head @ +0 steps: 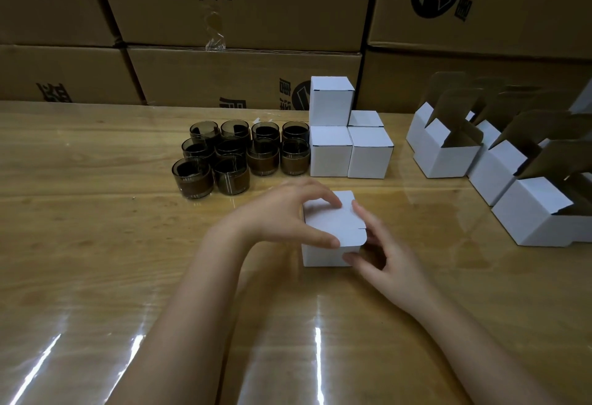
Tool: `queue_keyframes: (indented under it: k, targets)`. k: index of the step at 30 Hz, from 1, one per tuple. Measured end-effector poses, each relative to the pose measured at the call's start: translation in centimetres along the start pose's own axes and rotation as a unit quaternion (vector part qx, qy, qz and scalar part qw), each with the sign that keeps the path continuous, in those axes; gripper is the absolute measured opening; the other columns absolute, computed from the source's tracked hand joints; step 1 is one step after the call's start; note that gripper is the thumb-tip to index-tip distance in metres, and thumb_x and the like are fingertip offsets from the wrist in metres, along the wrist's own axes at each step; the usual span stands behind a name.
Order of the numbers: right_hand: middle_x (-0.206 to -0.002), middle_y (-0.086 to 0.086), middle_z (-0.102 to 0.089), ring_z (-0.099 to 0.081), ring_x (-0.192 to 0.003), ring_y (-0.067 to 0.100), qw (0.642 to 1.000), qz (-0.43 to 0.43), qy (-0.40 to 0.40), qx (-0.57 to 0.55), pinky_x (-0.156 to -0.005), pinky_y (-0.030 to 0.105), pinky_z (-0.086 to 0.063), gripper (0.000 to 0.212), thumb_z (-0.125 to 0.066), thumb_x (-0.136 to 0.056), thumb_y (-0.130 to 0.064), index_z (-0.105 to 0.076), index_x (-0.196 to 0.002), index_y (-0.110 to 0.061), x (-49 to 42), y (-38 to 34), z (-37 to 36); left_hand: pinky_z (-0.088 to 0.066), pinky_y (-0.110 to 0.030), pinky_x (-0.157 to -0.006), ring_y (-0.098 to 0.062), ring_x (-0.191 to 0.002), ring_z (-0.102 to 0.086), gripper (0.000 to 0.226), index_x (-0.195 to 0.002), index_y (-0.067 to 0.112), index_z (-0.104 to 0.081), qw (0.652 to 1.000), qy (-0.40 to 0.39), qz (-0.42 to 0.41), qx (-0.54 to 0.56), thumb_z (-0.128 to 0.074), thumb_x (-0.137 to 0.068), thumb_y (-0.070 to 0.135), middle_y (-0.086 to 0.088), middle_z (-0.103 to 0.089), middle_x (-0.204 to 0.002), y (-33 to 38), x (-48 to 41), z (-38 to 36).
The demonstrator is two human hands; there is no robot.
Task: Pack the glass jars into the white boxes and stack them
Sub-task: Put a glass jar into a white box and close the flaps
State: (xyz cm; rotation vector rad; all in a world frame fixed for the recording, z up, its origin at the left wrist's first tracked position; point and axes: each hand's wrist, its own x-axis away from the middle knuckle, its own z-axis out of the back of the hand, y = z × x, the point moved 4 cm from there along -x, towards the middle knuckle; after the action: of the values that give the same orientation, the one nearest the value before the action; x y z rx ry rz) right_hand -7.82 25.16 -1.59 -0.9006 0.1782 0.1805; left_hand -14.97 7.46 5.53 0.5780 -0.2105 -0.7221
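hands [290, 215] apparently press white box [333, 228] lid edges.

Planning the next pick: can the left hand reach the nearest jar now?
Likely yes: only bare table lies between the left hand and the nearest jar, once it releases the box.

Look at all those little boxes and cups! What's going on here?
A person is closing the lid of a white box on the wooden table. The left hand holds the top down and the right hand grips the flap side. Whether a jar is inside can't be seen. Behind it, closed boxes are stacked, one on top. Dark glass jars stand in a cluster to the left, and open boxes wait on the right.
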Motion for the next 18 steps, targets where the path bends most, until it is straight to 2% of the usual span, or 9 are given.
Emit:
queue_keyframes:
  k: [3,7,13,18]
  targets:
    - [-0.124,-0.044,-0.046,-0.047,-0.115,-0.018,1.0,-0.008,0.006,-0.028,-0.089,0.0,-0.034,0.093,-0.072,-0.083,-0.024,-0.009,-0.133,-0.07,0.02,0.27,-0.1,-0.033,-0.028,-0.101,-0.004,-0.125,-0.038,0.051,-0.118,0.045,-0.056,1.0,0.004,-0.001,-0.008,-0.077,-0.071,0.051,0.018,-0.045,-0.134,0.09,0.05,0.15]
    - [-0.125,-0.044,-0.046,-0.048,-0.116,-0.015,0.999,-0.011,0.004,-0.03,-0.09,0.001,-0.035,0.093,-0.072,-0.083,-0.025,-0.009,-0.135,-0.069,0.05,0.36,-0.16,-0.036,-0.033,-0.104,-0.006,-0.124,-0.041,0.054,-0.12,0.043,-0.055,1.0,0.013,0.005,-0.021,-0.076,-0.071,0.052,0.019,-0.047,-0.133,0.08,0.09,0.21]
    - [-0.123,-0.042,-0.048,-0.048,-0.117,-0.013,1.0,-0.013,0.005,-0.024,-0.093,0.009,-0.038,0.091,-0.072,-0.082,-0.026,-0.011,-0.13,-0.073,-0.01,0.26,-0.07,-0.034,-0.022,-0.095,-0.002,-0.121,-0.043,0.053,-0.12,0.042,-0.056,1.0,0.024,0.008,0.004,-0.077,-0.072,0.047,0.02,-0.049,-0.131,0.03,0.24,0.35]
    - [-0.123,-0.042,-0.044,-0.045,-0.115,-0.018,1.0,-0.02,0.001,-0.017,-0.088,-0.001,-0.033,0.089,-0.072,-0.082,-0.027,-0.011,-0.128,-0.072,-0.03,0.25,-0.01,-0.04,-0.035,-0.101,-0.007,-0.119,-0.048,0.044,-0.114,0.04,-0.061,0.999,0.039,0.0,-0.011,-0.076,-0.073,0.048,0.017,-0.054,-0.129,0.27,0.22,0.43]
